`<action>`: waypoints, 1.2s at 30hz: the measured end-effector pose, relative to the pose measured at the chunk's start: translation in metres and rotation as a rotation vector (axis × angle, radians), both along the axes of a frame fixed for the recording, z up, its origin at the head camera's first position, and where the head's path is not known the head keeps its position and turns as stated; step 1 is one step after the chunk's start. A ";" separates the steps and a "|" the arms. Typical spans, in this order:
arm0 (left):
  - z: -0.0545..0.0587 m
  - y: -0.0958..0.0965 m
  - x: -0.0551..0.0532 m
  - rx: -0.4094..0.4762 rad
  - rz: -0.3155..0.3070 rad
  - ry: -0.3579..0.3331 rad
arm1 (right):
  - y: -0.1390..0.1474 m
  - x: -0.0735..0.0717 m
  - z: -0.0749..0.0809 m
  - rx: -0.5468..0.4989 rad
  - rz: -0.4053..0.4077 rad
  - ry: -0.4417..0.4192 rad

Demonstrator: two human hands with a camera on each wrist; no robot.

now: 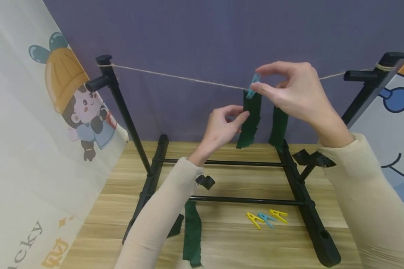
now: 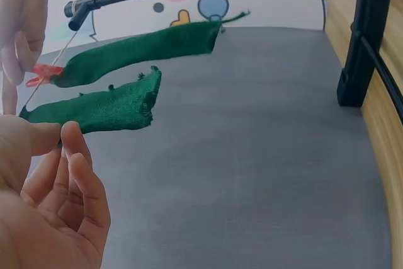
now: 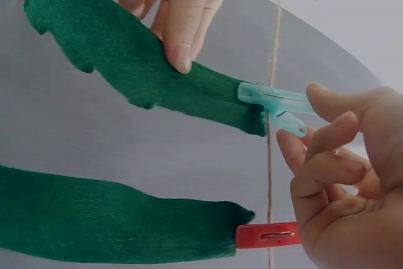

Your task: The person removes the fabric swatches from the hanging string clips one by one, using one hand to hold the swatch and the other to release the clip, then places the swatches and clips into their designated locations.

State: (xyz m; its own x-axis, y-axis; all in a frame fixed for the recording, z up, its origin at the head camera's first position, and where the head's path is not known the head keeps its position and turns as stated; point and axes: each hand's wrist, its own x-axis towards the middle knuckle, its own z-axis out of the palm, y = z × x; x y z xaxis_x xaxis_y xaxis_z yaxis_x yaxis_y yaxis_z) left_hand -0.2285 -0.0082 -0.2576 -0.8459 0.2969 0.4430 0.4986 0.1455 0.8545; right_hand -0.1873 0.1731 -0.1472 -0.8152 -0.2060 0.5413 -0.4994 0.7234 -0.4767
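A green cloth strip point(image 1: 251, 121) hangs over the twine line point(image 1: 178, 77). My left hand point(image 1: 223, 125) pinches its edge between thumb and fingers, a little below the line. At the strip's top, a light blue clothespin point(image 3: 271, 97) sits across cloth and twine. My right hand point(image 1: 294, 89) holds that clothespin by its handles, thumb on one and a finger at the other. Beside it, a second green strip point(image 3: 119, 218) hangs from a red clothespin point(image 3: 267, 235). In the head view, my right hand hides the red clothespin.
A black frame with a left post point(image 1: 124, 108) and a right post point(image 1: 363, 93) carries the line. Yellow clothespins point(image 1: 254, 219) and a blue clothespin point(image 1: 266, 219) lie on the wooden table point(image 1: 235, 246). Another green strip point(image 1: 192, 235) lies near my left sleeve, beside a partly hidden dark green piece point(image 1: 176, 226).
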 end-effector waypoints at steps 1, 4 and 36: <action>0.000 0.000 0.000 0.003 0.002 0.008 | -0.001 0.002 0.001 0.002 -0.007 0.007; 0.001 -0.001 -0.001 0.007 0.011 0.022 | -0.006 0.011 0.005 -0.006 -0.015 0.025; 0.005 -0.012 0.000 0.065 0.009 0.016 | -0.004 0.005 0.004 -0.222 -0.022 0.310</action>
